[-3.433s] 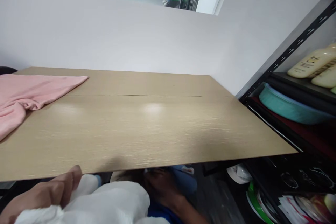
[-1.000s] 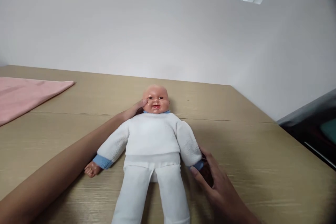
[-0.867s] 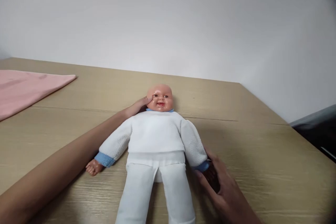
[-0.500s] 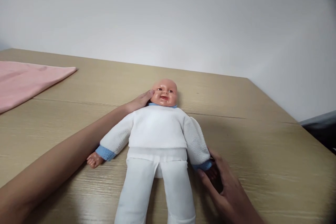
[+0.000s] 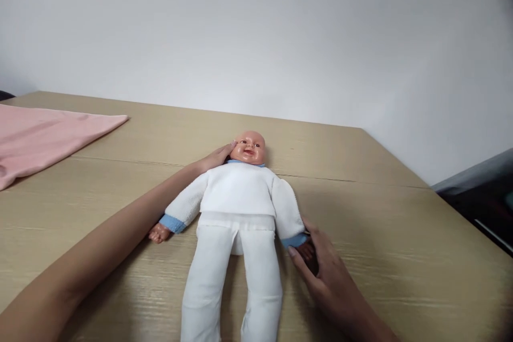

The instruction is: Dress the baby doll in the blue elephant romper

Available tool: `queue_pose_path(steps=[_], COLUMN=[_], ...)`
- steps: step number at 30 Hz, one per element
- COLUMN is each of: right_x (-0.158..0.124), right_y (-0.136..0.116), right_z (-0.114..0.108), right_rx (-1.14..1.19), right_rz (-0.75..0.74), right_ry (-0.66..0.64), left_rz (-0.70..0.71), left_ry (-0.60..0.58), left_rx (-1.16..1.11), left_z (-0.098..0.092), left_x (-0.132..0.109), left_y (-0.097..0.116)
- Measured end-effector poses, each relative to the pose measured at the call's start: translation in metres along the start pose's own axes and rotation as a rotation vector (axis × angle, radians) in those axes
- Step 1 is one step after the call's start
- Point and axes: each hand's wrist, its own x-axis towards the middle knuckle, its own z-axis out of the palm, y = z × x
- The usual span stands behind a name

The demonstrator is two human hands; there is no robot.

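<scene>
A baby doll (image 5: 238, 189) lies face up on the table, dressed in a white fleece top with blue cuffs and white trousers. Its bald head points away from me, and its feet are out of view at the bottom. Against the left side of the doll's head rests my left hand (image 5: 219, 157), thumb on the cheek and the other fingers largely hidden behind the head. My right hand (image 5: 320, 262) curls around the doll's blue cuff and small hand on the right, thumb and index finger on either side of it.
A pink cloth (image 5: 52, 136) lies flat on the wooden table (image 5: 385, 224) at the left. Behind the table stands a white wall (image 5: 200, 37) with an opening at the top. Something dark (image 5: 481, 192) is beyond the table's right edge.
My view has tilted up and pulled back slightly, bringing the wall opening and more of the doll's legs into sight. Both hands keep their places on the doll.
</scene>
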Motion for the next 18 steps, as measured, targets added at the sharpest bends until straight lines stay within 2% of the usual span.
queue_pose_path(steps=[3,6,10,13,16,17,18], right_x=[0.001,0.004,0.004,-0.014,-0.058,-0.076,-0.096], right_y=[0.0,0.004,0.009,-0.001,-0.022,-0.029,-0.036], right_z=[0.005,0.01,0.015,0.01,0.002,0.001,0.0], right_rx=[-0.005,-0.022,-0.133,-0.222,-0.219,-0.193,-0.156], right_rz=[-0.039,-0.086,-0.137,-0.161,-0.234,-0.241,-0.263], right_ry=[0.028,0.082,0.158,0.251,0.364,0.372,0.42], left_rz=[0.033,0.057,0.017,0.002,0.084,0.124,0.174], left_ry=[0.006,0.082,0.303,0.537,0.715,0.729,0.683], left_rx=[0.099,0.223,0.346,0.442,0.522,0.547,0.568], left_z=[0.007,0.013,0.017,0.027,0.059,0.076,0.095], left_x=[-0.003,-0.013,-0.036,-0.064,-0.109,-0.129,-0.151], left_y=[0.012,0.026,0.045,0.057,0.068,0.071,0.072])
